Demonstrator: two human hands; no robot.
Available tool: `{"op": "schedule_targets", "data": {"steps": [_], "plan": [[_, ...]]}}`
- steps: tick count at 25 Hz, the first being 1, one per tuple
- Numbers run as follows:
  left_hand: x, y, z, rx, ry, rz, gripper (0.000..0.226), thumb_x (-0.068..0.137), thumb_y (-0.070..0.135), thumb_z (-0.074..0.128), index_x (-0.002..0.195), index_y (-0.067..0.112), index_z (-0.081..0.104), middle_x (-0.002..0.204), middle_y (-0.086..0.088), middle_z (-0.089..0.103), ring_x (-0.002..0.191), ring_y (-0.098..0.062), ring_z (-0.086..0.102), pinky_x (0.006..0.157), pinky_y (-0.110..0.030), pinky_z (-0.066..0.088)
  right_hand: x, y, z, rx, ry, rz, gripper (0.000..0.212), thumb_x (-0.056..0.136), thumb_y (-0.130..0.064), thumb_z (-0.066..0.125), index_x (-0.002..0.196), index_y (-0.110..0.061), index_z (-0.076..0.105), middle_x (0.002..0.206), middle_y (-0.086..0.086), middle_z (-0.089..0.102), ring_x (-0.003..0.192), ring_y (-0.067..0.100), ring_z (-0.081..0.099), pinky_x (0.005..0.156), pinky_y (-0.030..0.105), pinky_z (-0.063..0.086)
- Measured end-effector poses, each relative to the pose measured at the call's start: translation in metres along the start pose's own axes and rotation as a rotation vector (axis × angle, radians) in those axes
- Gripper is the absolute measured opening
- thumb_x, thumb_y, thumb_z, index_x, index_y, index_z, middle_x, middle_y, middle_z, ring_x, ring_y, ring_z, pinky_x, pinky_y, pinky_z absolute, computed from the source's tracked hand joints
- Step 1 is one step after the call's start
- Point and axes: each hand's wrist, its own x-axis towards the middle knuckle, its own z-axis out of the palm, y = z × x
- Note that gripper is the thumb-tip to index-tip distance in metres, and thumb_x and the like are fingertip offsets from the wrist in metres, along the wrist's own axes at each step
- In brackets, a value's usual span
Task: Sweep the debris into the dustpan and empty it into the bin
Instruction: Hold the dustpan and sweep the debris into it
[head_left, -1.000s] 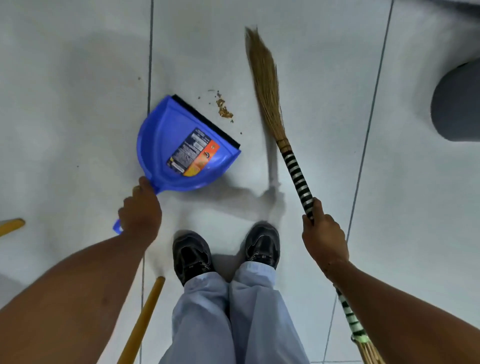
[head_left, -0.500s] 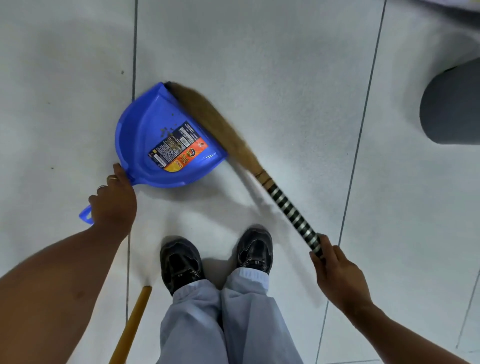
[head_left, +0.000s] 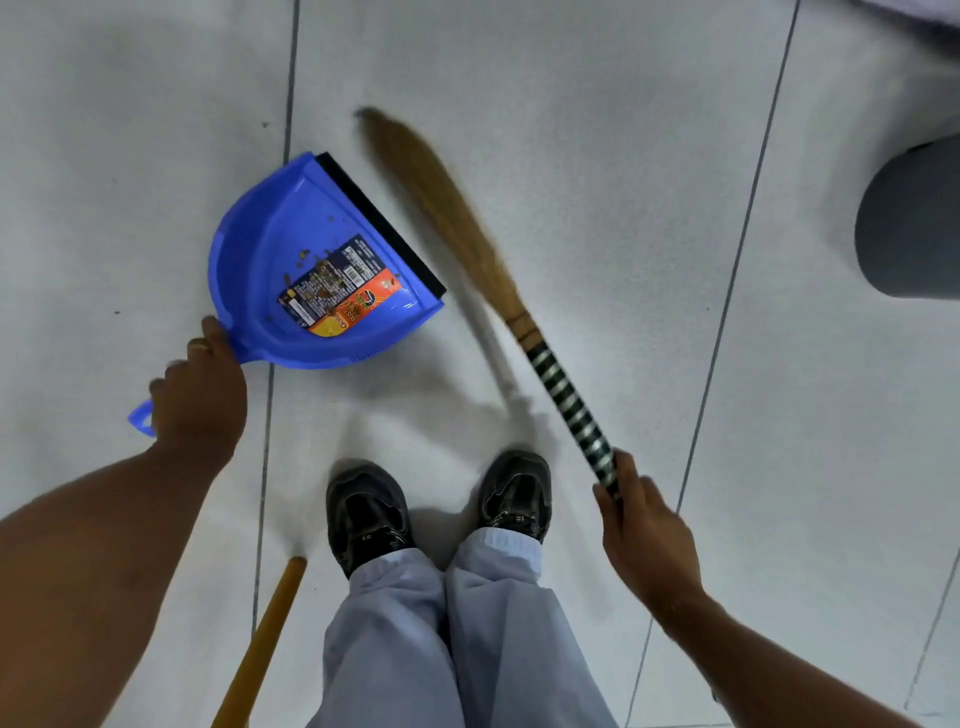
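Observation:
A blue dustpan (head_left: 270, 249) with a black rubber lip lies flat on the pale tiled floor. Brown debris (head_left: 321, 280) is scattered inside it, mostly over its printed label. My left hand (head_left: 200, 395) grips the dustpan's handle at the lower left. My right hand (head_left: 641, 535) holds the striped black-and-silver handle of a straw broom (head_left: 452, 213). The broom's bristles are blurred and lie just right of the dustpan's lip, apart from it. A dark grey bin (head_left: 909, 223) stands at the right edge, partly cut off.
My two black shoes (head_left: 441, 514) and light trouser legs stand below the dustpan and broom. A yellow wooden stick (head_left: 260, 644) lies on the floor by my left foot. Dark grout lines cross the tiles.
The broom swept the debris across the lip into the dustpan, then swung back out to the right. The debris now lies inside the pan. My left hand kept hold of the handle.

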Motion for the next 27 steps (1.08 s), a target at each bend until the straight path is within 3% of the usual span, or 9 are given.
{"op": "schedule_targets", "data": {"steps": [3,5,10,14,17,19,22,24,27], "plan": [[-0.023,-0.021,0.014,-0.041,-0.005,-0.109,0.062,0.085,-0.014,0.045,0.142,-0.015,0.021,0.11,-0.044,0.049,0.084,-0.06,0.056,0.074,-0.065,0.047,0.059,-0.023,-0.006,-0.035,0.078,0.088,0.046,0.096,-0.032,0.041,0.138,-0.014,0.033,0.101,0.021,0.062,0.075,0.042,0.063,0.059,0.04,0.047],[-0.037,-0.042,0.022,-0.091,-0.056,-0.234,0.063,0.086,-0.012,0.045,0.143,-0.013,0.017,0.115,-0.042,0.049,0.09,-0.061,0.054,0.078,-0.066,0.045,0.097,-0.049,-0.006,-0.077,0.064,-0.017,0.044,0.097,-0.032,0.041,0.137,-0.015,0.032,0.101,0.022,0.061,0.076,0.04,0.062,0.059,0.037,0.041],[-0.032,-0.049,0.021,-0.149,-0.105,-0.269,0.065,0.091,-0.005,0.043,0.147,-0.008,0.009,0.128,-0.036,0.044,0.104,-0.058,0.051,0.091,-0.063,0.043,0.127,-0.049,-0.036,-0.327,0.114,-0.338,0.045,0.094,-0.027,0.049,0.135,-0.014,0.039,0.095,0.018,0.064,0.062,0.038,0.063,0.05,0.033,0.038],[-0.027,-0.038,0.017,-0.192,-0.137,-0.278,0.063,0.091,-0.004,0.043,0.146,-0.008,0.012,0.131,-0.034,0.043,0.109,-0.056,0.05,0.094,-0.061,0.041,0.083,-0.008,-0.032,-0.357,0.081,-0.431,0.041,0.089,-0.031,0.053,0.127,-0.016,0.048,0.081,0.011,0.068,0.048,0.032,0.062,0.035,0.03,0.041],[-0.042,-0.016,-0.003,-0.34,-0.14,-0.321,0.052,0.087,-0.006,0.051,0.135,-0.01,0.03,0.128,-0.032,0.047,0.113,-0.053,0.051,0.098,-0.057,0.04,0.033,-0.012,-0.027,-0.207,0.102,-0.311,0.047,0.086,-0.039,0.037,0.126,-0.015,0.044,0.076,0.011,0.066,0.041,0.031,0.059,0.032,0.029,0.045],[-0.059,0.01,-0.027,-0.459,-0.131,-0.36,0.046,0.088,-0.002,0.055,0.129,-0.01,0.035,0.128,-0.03,0.05,0.115,-0.049,0.051,0.099,-0.054,0.039,0.014,-0.038,-0.031,-0.027,0.11,-0.211,0.049,0.087,-0.034,0.041,0.131,-0.012,0.04,0.084,0.017,0.065,0.047,0.034,0.059,0.035,0.032,0.046],[-0.092,0.052,-0.073,-0.552,-0.142,-0.379,0.046,0.089,0.004,0.057,0.128,-0.007,0.036,0.13,-0.027,0.051,0.118,-0.046,0.051,0.1,-0.05,0.039,-0.002,-0.079,-0.055,0.178,0.076,-0.14,0.06,0.089,-0.01,0.056,0.143,-0.007,0.029,0.106,0.022,0.059,0.072,0.039,0.062,0.052,0.039,0.052],[-0.111,0.075,-0.107,-0.555,-0.153,-0.359,0.044,0.089,0.006,0.058,0.127,-0.005,0.037,0.129,-0.026,0.052,0.118,-0.045,0.051,0.099,-0.048,0.04,-0.006,-0.092,-0.09,0.307,0.068,-0.008,0.063,0.094,-0.011,0.049,0.148,-0.014,0.018,0.123,0.016,0.051,0.093,0.034,0.059,0.071,0.037,0.05],[-0.137,0.11,-0.174,-0.502,-0.135,-0.262,0.042,0.089,0.005,0.058,0.125,-0.005,0.038,0.128,-0.026,0.053,0.117,-0.045,0.052,0.098,-0.047,0.041,-0.013,-0.08,-0.159,0.345,0.088,0.162,0.06,0.097,-0.017,0.041,0.149,-0.024,0.011,0.131,0.009,0.046,0.101,0.029,0.055,0.074,0.034,0.044]]}}
